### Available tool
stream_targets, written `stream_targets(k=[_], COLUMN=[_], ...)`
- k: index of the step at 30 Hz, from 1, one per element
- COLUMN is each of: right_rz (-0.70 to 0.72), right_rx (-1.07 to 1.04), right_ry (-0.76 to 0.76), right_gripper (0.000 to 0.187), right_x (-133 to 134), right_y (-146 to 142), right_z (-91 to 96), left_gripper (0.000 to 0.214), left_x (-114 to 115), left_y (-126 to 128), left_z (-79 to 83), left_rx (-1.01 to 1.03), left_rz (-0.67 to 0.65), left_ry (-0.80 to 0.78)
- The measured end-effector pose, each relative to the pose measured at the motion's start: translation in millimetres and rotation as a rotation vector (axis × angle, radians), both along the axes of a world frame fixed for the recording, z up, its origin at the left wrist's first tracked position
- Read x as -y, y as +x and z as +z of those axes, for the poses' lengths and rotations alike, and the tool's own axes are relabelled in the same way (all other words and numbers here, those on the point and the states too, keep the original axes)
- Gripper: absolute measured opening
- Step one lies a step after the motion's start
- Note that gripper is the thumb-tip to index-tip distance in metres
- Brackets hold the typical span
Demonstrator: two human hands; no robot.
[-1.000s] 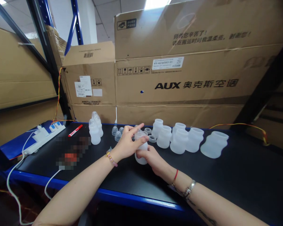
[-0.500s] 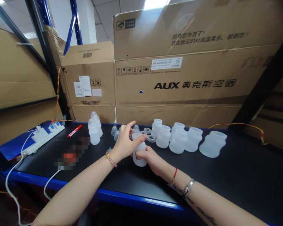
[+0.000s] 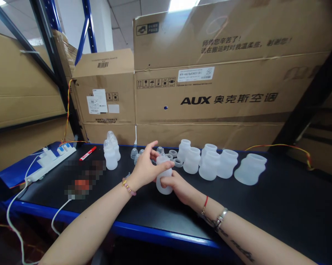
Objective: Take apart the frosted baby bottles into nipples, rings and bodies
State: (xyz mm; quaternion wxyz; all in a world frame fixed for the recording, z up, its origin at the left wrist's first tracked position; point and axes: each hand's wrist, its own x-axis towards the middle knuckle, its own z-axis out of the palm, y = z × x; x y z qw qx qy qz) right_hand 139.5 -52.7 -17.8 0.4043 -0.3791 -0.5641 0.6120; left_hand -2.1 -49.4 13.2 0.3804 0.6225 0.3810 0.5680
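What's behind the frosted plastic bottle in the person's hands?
Clear ring collars and a clear teat sit behind the frosted plastic bottle; the left hand hides anything beside it.

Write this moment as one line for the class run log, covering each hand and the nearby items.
left hand: over top of frosted plastic bottle | right hand: around its lower body | nearby: ring collars, upright bottle bodies

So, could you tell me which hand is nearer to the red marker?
Left. The left hand is nearer, right of the red marker; the right hand lies farther right, against a translucent bottle.
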Motion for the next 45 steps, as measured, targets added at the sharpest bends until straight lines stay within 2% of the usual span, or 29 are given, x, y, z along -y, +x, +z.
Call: stream_targets(k=[5,7,9,12,14,15,19,21,23,26,28,30,34,37,39,43,45], right_rz=[0.066,0.069,0.052,0.047,0.045,0.043,0.067,0.072,0.058,0.040,0.039,0.031,0.030,0.072,0.082,0.056,0.046], right_rx=[0.080,0.088,0.061,0.060,0.077,0.081,0.112,0.102,0.078,0.081,0.084,0.072,0.077,0.119,0.109,0.054,0.054], right_ry=[0.036,0.032,0.027,0.013,0.007,0.009,0.007,0.008,0.013,0.002,-0.006,-0.001,0.003,0.000,0.008,0.020,0.012], right_gripper=[0.023,0.023,0.021,0.023,0.023,0.022,0.022,0.022,0.023,0.024,0.023,0.023,0.021,0.018,0.020,0.024,0.023], right_x=[2.5,1.9,0.4,-1.3,-1.0,-0.5,1.6,1.2,-0.2,-2.1,-2.5,-2.5,-1.8,-0.9,-0.2,0.8,0.7], right_y=[0.4,0.7,0.7,0.0,-0.4,-0.5,-0.4,-0.2,-0.2,-0.4,-0.6,-0.8,-0.5,0.0,0.3,0.0,-0.5], right_z=[1.5,1.5,0.5,-1.6,-1.9,-1.5,1.4,1.7,0.5,-2.3,-3.4,-3.7,-2.4,-0.8,0.1,0.9,0.7], left_gripper=[0.079,0.070,0.063,0.078,0.087,0.089,0.097,0.096,0.093,0.101,0.105,0.104,0.103,0.099,0.098,0.105,0.105], left_x=[-0.7,0.3,1.6,2.5,2.1,1.5,-1.7,-3.3,-4.1,-3.9,-4.1,-5.5,-8.8,-8.3,-7.2,-6.8,-7.6], left_y=[-6.6,-7.0,-5.3,-1.6,-0.9,-1.3,-5.5,-6.5,-5.5,-3.2,-3.7,-7.0,-16.7,-17.9,-14.9,-9.1,-9.3], left_z=[10.3,10.4,7.5,1.9,0.8,1.2,5.4,4.8,2.1,-2.3,-3.2,-2.0,2.6,3.2,1.3,-3.4,-3.8], left_rx=[0.137,0.170,0.137,0.001,-0.041,-0.034,0.098,0.141,0.115,-0.052,-0.130,-0.114,0.017,0.053,0.035,-0.129,-0.179], left_rz=[-0.407,-0.445,-0.329,-0.028,0.023,-0.027,-0.404,-0.471,-0.364,-0.041,0.045,-0.054,-0.433,-0.547,-0.469,-0.061,0.000], left_ry=[-0.224,-0.241,-0.147,0.044,0.076,0.054,-0.103,-0.128,-0.075,0.034,0.063,0.059,-0.028,-0.060,-0.035,0.054,0.077])
